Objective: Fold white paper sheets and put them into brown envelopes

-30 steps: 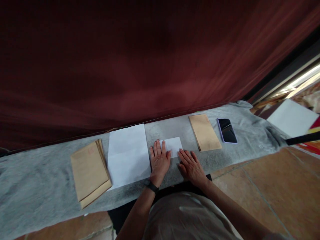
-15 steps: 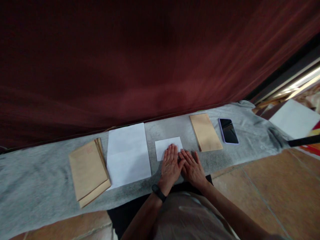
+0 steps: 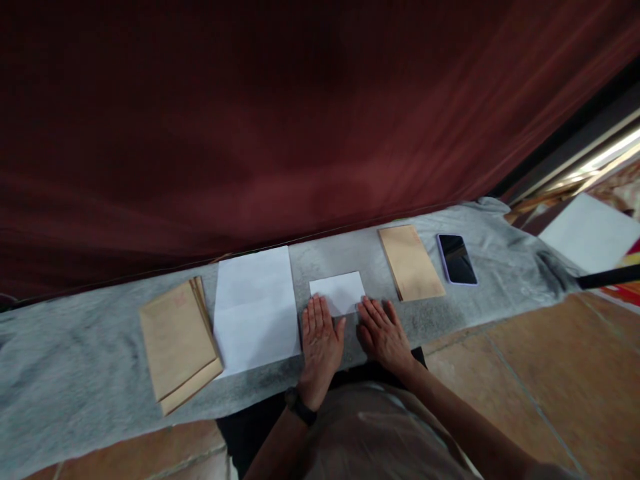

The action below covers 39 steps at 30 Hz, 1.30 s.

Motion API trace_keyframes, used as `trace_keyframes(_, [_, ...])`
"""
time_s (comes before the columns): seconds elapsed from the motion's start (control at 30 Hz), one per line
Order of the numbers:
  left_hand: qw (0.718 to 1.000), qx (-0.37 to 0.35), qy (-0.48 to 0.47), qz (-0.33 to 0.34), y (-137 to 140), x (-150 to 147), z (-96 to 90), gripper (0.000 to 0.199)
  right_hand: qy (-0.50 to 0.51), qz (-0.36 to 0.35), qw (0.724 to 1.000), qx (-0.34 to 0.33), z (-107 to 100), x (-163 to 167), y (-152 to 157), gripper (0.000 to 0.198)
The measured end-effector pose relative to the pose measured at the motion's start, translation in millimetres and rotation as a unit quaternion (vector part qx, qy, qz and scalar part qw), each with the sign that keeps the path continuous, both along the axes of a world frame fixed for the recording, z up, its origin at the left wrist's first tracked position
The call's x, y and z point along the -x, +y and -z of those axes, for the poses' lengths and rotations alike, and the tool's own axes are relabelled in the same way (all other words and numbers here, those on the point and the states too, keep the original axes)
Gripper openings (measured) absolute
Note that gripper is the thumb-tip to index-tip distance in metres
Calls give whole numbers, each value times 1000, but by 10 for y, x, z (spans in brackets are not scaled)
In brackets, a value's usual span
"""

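Note:
A small white folded-looking paper (image 3: 340, 291) lies flat on the grey cloth in front of me. My left hand (image 3: 321, 333) rests flat on its near left corner, fingers stretched out and thumb apart. Against the paper's near right corner lies my right hand (image 3: 384, 331), also flat with its fingers extended. Neither hand grips anything. To the left of my left hand is a large white sheet of paper (image 3: 256, 310). A stack of brown envelopes (image 3: 413, 263) sits beyond my right hand, to the right.
The grey cloth (image 3: 75, 353) covers a long narrow surface. More brown envelopes (image 3: 180, 340) are piled at the left. A phone (image 3: 457, 260) in a purple case lies at the right. A dark red curtain (image 3: 320, 133) hangs along the far edge; the tiled floor (image 3: 525, 373) is below.
My left hand has slid left across the small paper, from its middle to its near left corner. The two hands are now apart. My right hand has stayed nearly still.

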<state>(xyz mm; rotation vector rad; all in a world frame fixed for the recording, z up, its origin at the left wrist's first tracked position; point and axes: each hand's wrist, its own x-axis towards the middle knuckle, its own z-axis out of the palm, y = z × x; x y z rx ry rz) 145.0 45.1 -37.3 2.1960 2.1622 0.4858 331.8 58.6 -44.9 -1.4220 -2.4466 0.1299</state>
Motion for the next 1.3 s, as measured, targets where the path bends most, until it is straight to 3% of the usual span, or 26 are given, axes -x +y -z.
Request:
trace_keyframes(0.17, [988,45,-24,144,277,-481,-71,62,-11,-28,1000,-3,60,-34,-19,64])
trace_keyframes(0.27, [981,58,-29,182,481,-631,-27,64,-12,-35,999,-3,65,-43,-21,67])
trace_keyframes(0.4, [982,61,-11,177,617,-584,29,62,-6,-25,1000,11,20,-26,-1,59])
trace_keyframes(0.67, [994,55,18,92,679,-245,43,62,7,1,1000,19,-9,6,19,53])
trace_keyframes(0.87, [998,33,38,37,550,-40,62,60,10,1,1000,12,4,3,13,53])
trace_keyframes(1.07, [999,18,31,-13,252,66,50,61,10,-1,1000,11,1,-16,17,54])
trace_keyframes(1.3, [992,31,41,111,-119,95,54,60,21,-42,999,17,-57,150,-25,51])
